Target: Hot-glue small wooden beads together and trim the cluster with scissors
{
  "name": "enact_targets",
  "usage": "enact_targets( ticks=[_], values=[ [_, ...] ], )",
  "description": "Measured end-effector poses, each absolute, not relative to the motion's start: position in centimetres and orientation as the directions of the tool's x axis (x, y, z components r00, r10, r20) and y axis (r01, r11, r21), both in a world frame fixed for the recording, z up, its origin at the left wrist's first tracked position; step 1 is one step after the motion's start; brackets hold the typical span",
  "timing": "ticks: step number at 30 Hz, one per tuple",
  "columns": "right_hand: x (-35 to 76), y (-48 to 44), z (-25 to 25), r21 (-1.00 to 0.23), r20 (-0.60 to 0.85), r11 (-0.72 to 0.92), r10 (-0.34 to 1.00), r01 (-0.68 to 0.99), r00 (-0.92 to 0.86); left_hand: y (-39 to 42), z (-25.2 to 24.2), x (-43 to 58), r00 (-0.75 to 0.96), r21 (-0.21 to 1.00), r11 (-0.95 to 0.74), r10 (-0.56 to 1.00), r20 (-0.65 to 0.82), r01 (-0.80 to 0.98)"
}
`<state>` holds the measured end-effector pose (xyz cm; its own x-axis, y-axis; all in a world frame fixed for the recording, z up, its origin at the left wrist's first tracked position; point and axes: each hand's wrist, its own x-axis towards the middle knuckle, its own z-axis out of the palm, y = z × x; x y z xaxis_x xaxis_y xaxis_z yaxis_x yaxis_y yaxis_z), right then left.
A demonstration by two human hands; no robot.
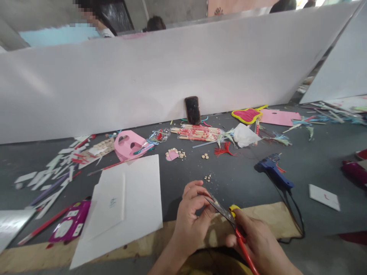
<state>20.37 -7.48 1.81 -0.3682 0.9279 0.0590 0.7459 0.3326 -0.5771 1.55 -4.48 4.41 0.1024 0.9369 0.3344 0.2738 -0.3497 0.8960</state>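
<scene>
My right hand [262, 238] is closed round a pair of scissors [243, 250] with a red handle; a yellow piece shows beside its fingers. The metal blades point up and left, reaching the fingertips of my left hand [190, 217]. That hand is pinched at the blade tips, and whatever lies between its fingers is too small to make out. Just beyond the fingertips lie small pale cut bits [208, 178] on the dark table [183, 194]. Farther back sit a few more pale bits [205, 156] and a small pink card piece [172, 154] ringed by others.
A blue glue gun [273, 172] with its cord lies at right. White sheets [143, 191] and a purple packet [71, 221] are at left. Behind are bagged sticks [197, 132], a pink cutout [129, 145] and a phone [192, 110] against a white partition [143, 76].
</scene>
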Motion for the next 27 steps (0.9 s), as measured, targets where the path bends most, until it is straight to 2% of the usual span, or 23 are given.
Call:
enact_targets(
  ticks=[6, 11, 19, 22, 27],
  values=[
    [20.3, -7.5, 1.1, -0.592, 0.102, 0.353, 0.924, 0.725, -0.367, -4.6, 3.9, 1.8, 0.058, 0.88, -0.334, 0.941, 0.335, 0.338],
    [20.3, -7.5, 0.7, -0.538, 0.196, 0.383, 0.923, 0.751, -0.331, -4.7, 3.5, 1.8, 0.011, 0.838, -0.354, 0.923, 0.384, 0.415],
    [20.4, -7.4, 1.6, -0.522, 0.28, 0.468, 0.884, 0.713, -0.376, -4.7, 3.8, 1.8, 0.052, 0.819, -0.417, 0.9, 0.433, 0.396],
    [20.4, -7.4, 1.5, -0.516, 0.256, 0.456, 0.89, 0.725, -0.377, -4.7, 3.9, 1.7, 0.066, 0.829, -0.406, 0.908, 0.414, 0.383],
    [20.2, -7.4, 1.4, -0.55, 0.122, 0.374, 0.92, 0.747, -0.372, -4.6, 4.1, 1.7, 0.084, 0.836, -0.399, 0.914, 0.398, 0.377]
  ],
)
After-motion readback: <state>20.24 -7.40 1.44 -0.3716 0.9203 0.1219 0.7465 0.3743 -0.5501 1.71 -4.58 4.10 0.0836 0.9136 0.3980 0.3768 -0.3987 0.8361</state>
